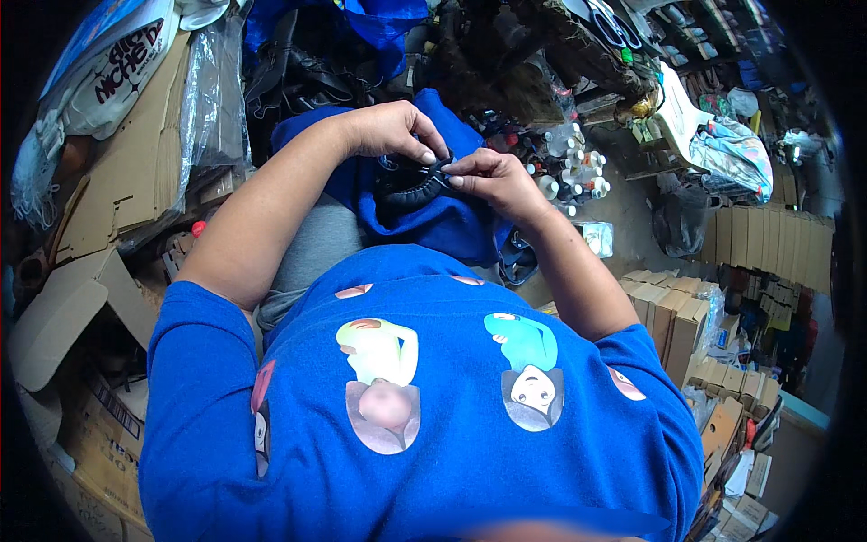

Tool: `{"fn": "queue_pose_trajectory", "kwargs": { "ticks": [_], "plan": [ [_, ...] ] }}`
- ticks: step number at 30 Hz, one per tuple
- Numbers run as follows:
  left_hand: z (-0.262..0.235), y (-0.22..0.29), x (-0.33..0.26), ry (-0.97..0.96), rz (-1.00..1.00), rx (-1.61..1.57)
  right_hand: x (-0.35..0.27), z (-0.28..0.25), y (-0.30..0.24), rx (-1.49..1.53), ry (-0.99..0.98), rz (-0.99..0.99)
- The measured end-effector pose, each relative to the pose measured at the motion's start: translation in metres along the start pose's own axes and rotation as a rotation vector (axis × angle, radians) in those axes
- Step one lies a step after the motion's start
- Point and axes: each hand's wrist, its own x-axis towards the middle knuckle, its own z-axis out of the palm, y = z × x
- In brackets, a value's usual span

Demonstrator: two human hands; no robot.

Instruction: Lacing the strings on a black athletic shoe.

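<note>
On my lap, over a blue cloth (pixel 433 228), rests a dark, shoe-like piece (pixel 411 195) with a ribbed, curved rim. My left hand (pixel 397 134) bends over its far edge, thumb and fingers pinched together at the rim. From the right, my right hand (pixel 497 182) pinches the same edge between thumb and forefinger. The fingertips of both hands almost meet. A thin pale sliver, perhaps a needle or thread, shows between them, too small to make out. Part of the dark piece lies in shadow inside the cloth's folds.
Several white-capped bottles (pixel 578 167) stand on the floor to the right. Beyond them is a white chair (pixel 677 113) with cloth on it. Cardboard boxes (pixel 664 312) are stacked at right; flattened cardboard (pixel 135 181) leans at left. Dark straps and bags (pixel 312 77) lie ahead.
</note>
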Motion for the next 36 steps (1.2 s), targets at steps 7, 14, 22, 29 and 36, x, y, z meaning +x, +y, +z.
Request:
{"fn": "queue_pose_trajectory", "kwargs": {
  "ticks": [7,14,22,29,36],
  "plan": [
    [0.014,0.012,-0.025,0.388,0.047,0.458,0.001,0.005,-0.041,-0.257,0.097,-0.025],
    [0.044,-0.006,-0.042,0.339,0.104,0.655,0.032,0.001,-0.029,-0.360,-0.050,0.087],
    [-0.051,0.014,-0.147,0.408,-0.132,0.243,0.021,-0.006,-0.005,-0.198,0.031,0.074],
    [-0.055,-0.035,-0.194,1.051,-0.261,0.999,-0.001,0.013,-0.026,-0.652,0.269,-0.450],
    [0.077,0.011,-0.105,0.765,0.091,0.719,-0.024,0.021,-0.016,-0.948,0.337,-0.615]
  ]
}}
